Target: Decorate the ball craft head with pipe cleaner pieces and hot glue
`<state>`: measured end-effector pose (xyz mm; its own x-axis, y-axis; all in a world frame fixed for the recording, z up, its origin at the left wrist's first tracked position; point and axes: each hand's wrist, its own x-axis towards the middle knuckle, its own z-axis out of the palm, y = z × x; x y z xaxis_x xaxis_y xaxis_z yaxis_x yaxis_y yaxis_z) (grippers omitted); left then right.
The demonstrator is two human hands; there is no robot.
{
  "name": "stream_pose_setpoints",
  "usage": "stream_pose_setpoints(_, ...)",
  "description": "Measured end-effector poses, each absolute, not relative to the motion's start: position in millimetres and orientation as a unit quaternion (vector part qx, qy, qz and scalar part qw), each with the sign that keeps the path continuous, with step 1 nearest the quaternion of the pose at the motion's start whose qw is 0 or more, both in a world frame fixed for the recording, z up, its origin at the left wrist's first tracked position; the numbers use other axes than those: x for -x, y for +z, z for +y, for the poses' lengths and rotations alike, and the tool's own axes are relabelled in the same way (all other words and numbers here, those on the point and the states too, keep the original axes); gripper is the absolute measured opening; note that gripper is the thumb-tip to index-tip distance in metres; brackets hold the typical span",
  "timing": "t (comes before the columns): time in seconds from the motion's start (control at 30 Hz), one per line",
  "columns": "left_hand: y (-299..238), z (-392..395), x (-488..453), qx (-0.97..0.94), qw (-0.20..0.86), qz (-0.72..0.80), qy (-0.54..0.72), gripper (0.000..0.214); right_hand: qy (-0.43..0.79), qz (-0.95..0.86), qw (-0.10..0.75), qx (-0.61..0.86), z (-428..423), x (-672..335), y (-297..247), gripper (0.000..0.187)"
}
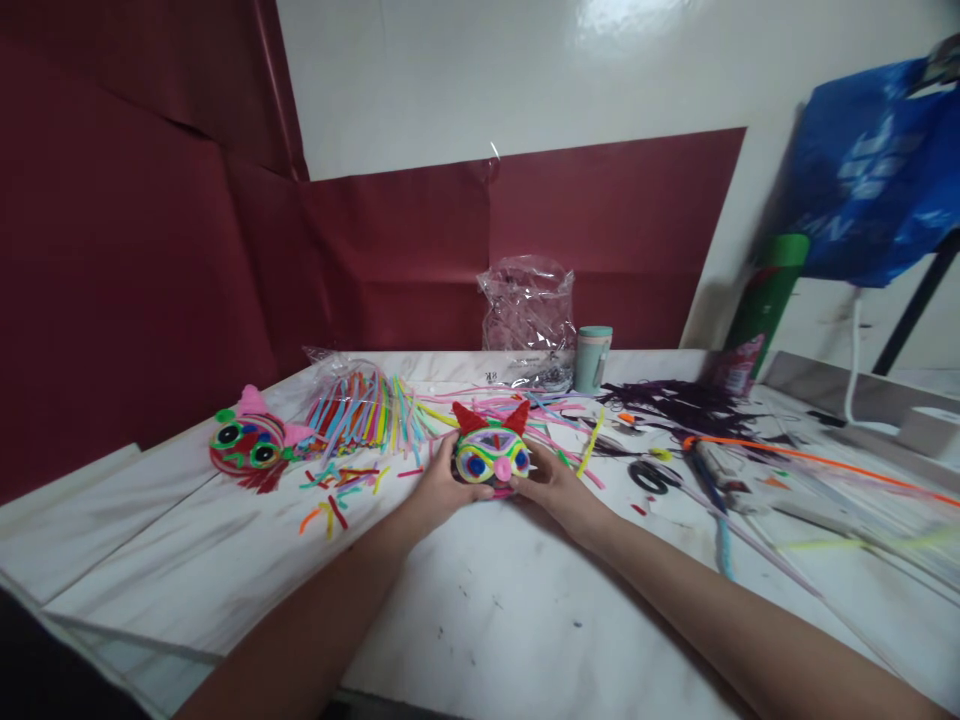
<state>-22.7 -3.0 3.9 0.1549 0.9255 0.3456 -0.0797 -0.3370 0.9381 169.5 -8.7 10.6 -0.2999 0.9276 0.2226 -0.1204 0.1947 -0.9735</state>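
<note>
A small round head made of pipe cleaners [491, 454], with red ears, ringed eyes and a pink nose, stands on the white marble table [465, 600]. My left hand [441, 484] cups its left side and my right hand [549, 482] cups its right side, fingers curled against it. A second pipe-cleaner head [247, 445], red with pink ears and green-rimmed eyes, lies further left on the table, well apart from both hands.
A bag of coloured pipe cleaners [360, 400] and loose cut pieces [337, 490] lie behind my left hand. Further back stand a clear plastic bag [527, 318] and a teal cup [593, 358]. Right of me are dark purple strands [675, 400], black scissors [651, 476] and an orange pipe cleaner [810, 458].
</note>
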Motion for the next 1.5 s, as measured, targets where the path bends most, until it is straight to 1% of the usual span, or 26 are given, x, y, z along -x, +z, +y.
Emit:
stream_pose_setpoints(0.2,8,-7,21,-0.630,0.440,0.358,0.530,0.093,0.544,-0.597,0.505,0.305,-3,-171,4,0.070)
stream_pose_setpoints(0.33,9,-9,20,-0.639,0.426,0.361,0.529,0.093,0.541,-0.615,0.502,0.277,-6,-171,7,0.065)
stream_pose_setpoints(0.43,15,-14,19,-0.640,0.444,0.363,0.511,0.092,0.535,-0.625,0.499,0.272,-9,-171,10,0.064)
stream_pose_setpoints(0.47,18,-16,19,-0.639,0.455,0.365,0.502,0.089,0.532,-0.630,0.496,0.273,-10,-171,11,0.064)
stream_pose_setpoints(0.53,22,-19,20,-0.635,0.477,0.358,0.491,0.074,0.529,-0.638,0.489,0.271,-12,-170,12,0.066)
stream_pose_setpoints(0.6,23,-18,22,-0.618,0.494,0.343,0.506,0.059,0.527,-0.644,0.487,0.266,-11,-170,11,0.067)
stream_pose_setpoints(0.67,21,-15,24,-0.598,0.504,0.333,0.527,0.052,0.523,-0.649,0.486,0.263,-10,-170,9,0.069)
stream_pose_setpoints(0.87,11,-5,29,-0.576,0.528,0.306,0.544,0.057,0.527,-0.649,0.485,0.257,-11,-169,9,0.071)
stream_pose_setpoints(1.0,14,-9,28,-0.560,0.557,0.299,0.535,0.063,0.526,-0.658,0.475,0.255,-15,-169,16,0.069)
stream_pose_setpoints(1.1,19,-13,25,-0.546,0.556,0.308,0.546,0.065,0.527,-0.658,0.474,0.254,-17,-170,18,0.067)
stream_pose_setpoints(1.5,26,-17,20,-0.533,0.536,0.326,0.568,0.052,0.520,-0.660,0.480,0.251,-12,-171,12,0.065)
